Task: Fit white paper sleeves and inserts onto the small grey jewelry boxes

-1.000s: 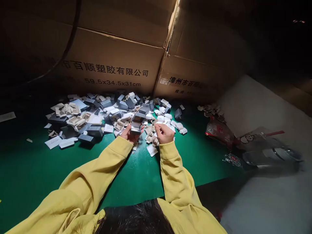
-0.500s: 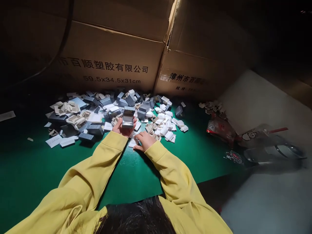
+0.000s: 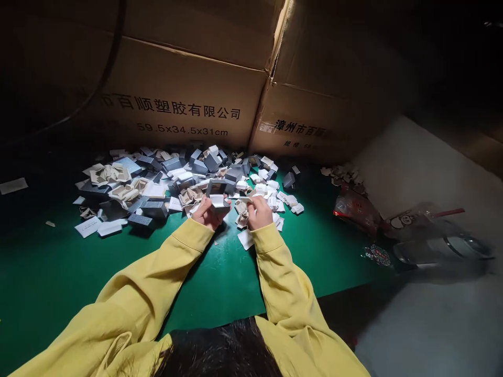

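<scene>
My left hand (image 3: 206, 214) is closed round a small grey hinged box (image 3: 217, 192) with its lid up, held just above the green table (image 3: 220, 277). My right hand (image 3: 258, 213) is curled next to it, pinching a small white card (image 3: 244, 199) at the box's right side. Both sleeves are yellow. Behind and around the hands spreads a pile of small grey boxes, white cards and beige inserts (image 3: 165, 180). Another white card (image 3: 245, 239) lies on the table just below my right wrist.
Two big brown cardboard cartons (image 3: 184, 89) with printed text stand behind the pile. At the right lie a red-printed plastic bag (image 3: 351, 209), a clear bag with a cartoon print (image 3: 416, 230) and a grey sheet (image 3: 424, 178). A stray white slip (image 3: 13, 185) is far left.
My right hand left the table where it was pressing on a card and rose to the box with a white card in it. The left hand tilted the box slightly.
</scene>
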Available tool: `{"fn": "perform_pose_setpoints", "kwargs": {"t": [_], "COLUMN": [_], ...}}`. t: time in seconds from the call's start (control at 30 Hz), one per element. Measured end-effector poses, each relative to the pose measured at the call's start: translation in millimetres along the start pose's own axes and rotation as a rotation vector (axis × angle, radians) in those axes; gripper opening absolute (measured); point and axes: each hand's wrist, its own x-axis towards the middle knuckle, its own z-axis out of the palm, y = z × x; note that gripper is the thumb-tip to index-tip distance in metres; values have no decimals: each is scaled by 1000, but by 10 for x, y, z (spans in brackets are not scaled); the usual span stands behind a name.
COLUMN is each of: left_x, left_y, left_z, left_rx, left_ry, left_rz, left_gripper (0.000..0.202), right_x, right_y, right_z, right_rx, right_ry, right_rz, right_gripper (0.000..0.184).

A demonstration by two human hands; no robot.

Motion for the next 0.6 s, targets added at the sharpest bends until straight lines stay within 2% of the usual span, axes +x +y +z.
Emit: {"fn": "perform_pose_setpoints", "kwargs": {"t": [0.13,0.23,0.4,0.6], "left_x": [-8,-11,-40,-70], "left_y": [-153,-164,-133,-152], "left_z": [40,50,65,73], "left_rx": [59,116,171,205], "left_ry": [-3,-37,-61,-137], "left_rz": [-161,-237,-276,-257], "left_gripper": [30,29,29,32], "right_x": [25,1,-13,-5], "right_y": [14,-77,-151,-16], "right_z": [-98,-106,-69,49], "right_rx": [50,120,98,16], "right_ry": [180,207,158,193], "right_rz": [86,153,32,-80], "right_gripper": [28,25,23,23]}}
